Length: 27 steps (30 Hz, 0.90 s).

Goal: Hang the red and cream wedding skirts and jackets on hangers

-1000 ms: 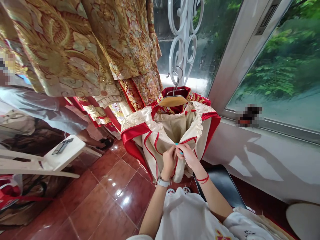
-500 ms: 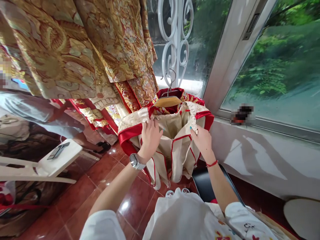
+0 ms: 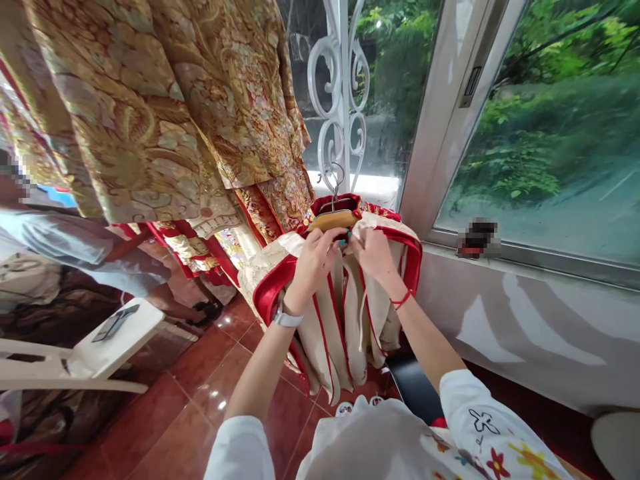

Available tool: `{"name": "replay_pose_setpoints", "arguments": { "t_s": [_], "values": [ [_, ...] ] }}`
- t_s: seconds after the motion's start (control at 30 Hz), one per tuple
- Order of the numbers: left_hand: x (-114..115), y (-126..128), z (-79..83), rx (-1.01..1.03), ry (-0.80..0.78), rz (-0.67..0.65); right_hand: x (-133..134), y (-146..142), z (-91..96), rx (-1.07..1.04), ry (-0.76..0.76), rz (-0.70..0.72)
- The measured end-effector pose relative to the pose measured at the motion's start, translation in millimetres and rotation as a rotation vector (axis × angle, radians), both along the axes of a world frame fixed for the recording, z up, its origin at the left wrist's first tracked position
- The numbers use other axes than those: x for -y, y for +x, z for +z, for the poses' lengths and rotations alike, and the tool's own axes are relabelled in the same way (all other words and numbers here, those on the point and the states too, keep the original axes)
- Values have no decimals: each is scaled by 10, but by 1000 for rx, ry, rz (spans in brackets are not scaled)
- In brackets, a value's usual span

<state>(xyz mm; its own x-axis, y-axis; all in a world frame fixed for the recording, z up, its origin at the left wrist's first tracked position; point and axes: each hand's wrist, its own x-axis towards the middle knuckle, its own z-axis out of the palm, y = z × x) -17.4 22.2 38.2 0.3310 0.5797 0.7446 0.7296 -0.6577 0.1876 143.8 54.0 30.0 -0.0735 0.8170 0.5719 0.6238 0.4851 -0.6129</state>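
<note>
Now the cream robe with red trim [image 3: 345,320] is hanging from a wooden hanger [image 3: 333,221], its long axis running straight down in gathered folds; the left hand [image 3: 313,263] and the right hand [image 3: 374,257] are meeting at its neck edge just under the hanger, equally near it, their fingers [image 3: 340,233] closed and apparently pinching the cloth; a metal hook [image 3: 334,180] is holding the hanger on a white scrollwork window grille [image 3: 336,87]; gold brocade robes [image 3: 150,120] are crowding close on the left, the window frame [image 3: 453,113] is rising on the right, and a black chair seat [image 3: 413,387] and red tiled floor [image 3: 210,420] are lying below the hem.
</note>
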Motion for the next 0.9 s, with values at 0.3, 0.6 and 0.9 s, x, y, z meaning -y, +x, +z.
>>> {"name": "replay_pose_setpoints", "arguments": {
  "t_s": [0.3, 0.6, 0.9],
  "values": [
    [-257, 19, -653, -119, 41, 213, 164, 71, -446, 84, -154, 128],
    [558, 520, -1736, 693, -260, 341, 594, -16, -1041, -9, -311, 91],
    [258, 564, -1951, 584, -567, 345, 328, 20, -1399, 14, -260, 197]
  ]
}}
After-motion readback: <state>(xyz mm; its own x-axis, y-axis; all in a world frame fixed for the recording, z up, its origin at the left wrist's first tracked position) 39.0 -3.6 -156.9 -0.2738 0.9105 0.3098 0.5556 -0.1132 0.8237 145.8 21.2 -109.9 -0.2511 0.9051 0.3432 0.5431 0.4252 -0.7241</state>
